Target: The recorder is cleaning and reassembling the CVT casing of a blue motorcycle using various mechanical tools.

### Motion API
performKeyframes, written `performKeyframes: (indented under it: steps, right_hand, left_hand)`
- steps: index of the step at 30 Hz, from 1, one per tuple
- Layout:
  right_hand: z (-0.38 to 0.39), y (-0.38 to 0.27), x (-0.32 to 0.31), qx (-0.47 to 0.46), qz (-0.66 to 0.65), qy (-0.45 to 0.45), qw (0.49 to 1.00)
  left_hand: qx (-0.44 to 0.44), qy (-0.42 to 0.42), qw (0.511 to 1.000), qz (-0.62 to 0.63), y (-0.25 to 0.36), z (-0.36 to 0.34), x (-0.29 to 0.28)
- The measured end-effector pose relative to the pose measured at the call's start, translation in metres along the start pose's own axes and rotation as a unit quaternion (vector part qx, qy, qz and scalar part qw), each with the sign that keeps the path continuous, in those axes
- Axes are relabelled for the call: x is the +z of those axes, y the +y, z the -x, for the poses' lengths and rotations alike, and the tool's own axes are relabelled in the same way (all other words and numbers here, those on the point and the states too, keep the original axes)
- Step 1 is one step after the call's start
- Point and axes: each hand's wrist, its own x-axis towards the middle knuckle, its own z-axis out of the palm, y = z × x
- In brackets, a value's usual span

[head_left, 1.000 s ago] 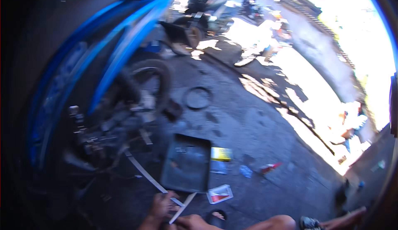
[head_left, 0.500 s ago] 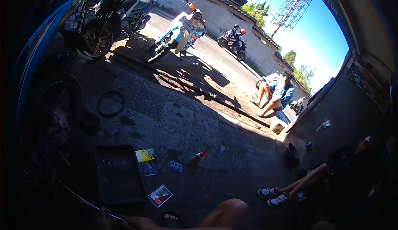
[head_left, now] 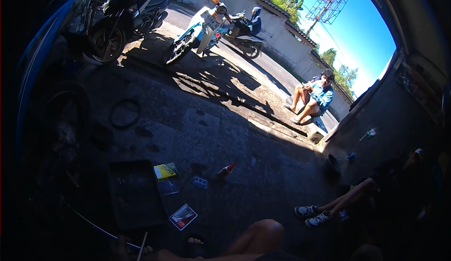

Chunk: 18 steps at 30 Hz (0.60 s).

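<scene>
At the lower left edge, my right hand point(head_left: 157, 253) is closed on a thin, pale, straight rod point(head_left: 142, 246) that points upward; its exact kind is unclear. Beside it, in deep shadow, my left hand point(head_left: 121, 247) is at a long, curved, shiny strip point(head_left: 96, 226), perhaps a wheel rim. Its fingers are too dark to make out. Just ahead of both hands a black rectangular tray point(head_left: 136, 200) lies on the floor. To the tray's right are a yellow packet point(head_left: 165, 171), a clear plastic packet point(head_left: 167, 187) and a red-and-grey card point(head_left: 183, 217).
A red-tipped bottle point(head_left: 227, 169) and a small blue holder point(head_left: 200, 182) lie farther out. A black ring point(head_left: 125, 114) rests on the floor. Parked motorcycles point(head_left: 110, 35) stand at upper left. Another person's shoes point(head_left: 317, 215) are at right; someone sits outside point(head_left: 317, 96).
The pale rod has come into sight, upright in my right hand. Outside, one motorcycle has left view and another rider passes. The seated person has raised their head.
</scene>
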Motion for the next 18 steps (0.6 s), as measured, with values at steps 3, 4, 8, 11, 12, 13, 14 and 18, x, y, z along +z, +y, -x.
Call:
performKeyframes:
  steps: [3, 4, 8, 11, 12, 13, 14, 18]
  right_hand:
    - [0.004, -0.006, 0.004, 0.015, -0.043, 0.016, 0.999]
    - [0.004, -0.008, 0.004, 0.021, -0.015, -0.014, 1.000]
    - [0.003, -0.010, -0.001, -0.052, 0.053, -0.086, 0.994]
    - [-0.001, -0.005, -0.007, -0.029, -0.117, 0.140, 0.983]
    - [-0.003, -0.004, -0.007, 0.146, -0.185, 0.160, 0.959]
    - [-0.003, -0.004, -0.007, 0.141, -0.183, 0.162, 0.959]
    - [-0.004, -0.004, -0.006, 0.136, -0.063, 0.048, 0.988]
    - [0.003, -0.005, 0.003, -0.079, -0.021, -0.024, 0.996]
  left_hand:
    - [0.019, -0.015, 1.000, -0.006, 0.004, 0.003, -0.002]
    - [0.024, -0.017, 1.000, -0.007, 0.005, 0.002, -0.001]
    - [-0.011, 0.002, 0.997, 0.076, 0.007, 0.002, 0.000]
    - [0.036, 0.024, 0.997, 0.065, 0.007, 0.000, 0.002]
    - [0.013, 0.019, 0.997, 0.077, 0.007, 0.001, 0.002]
    - [-0.005, 0.014, 0.996, 0.091, 0.007, 0.000, 0.002]
    - [0.000, 0.013, 0.996, 0.093, 0.007, 0.000, 0.002]
    - [-0.020, 0.034, 0.992, 0.118, 0.006, 0.000, -0.001]
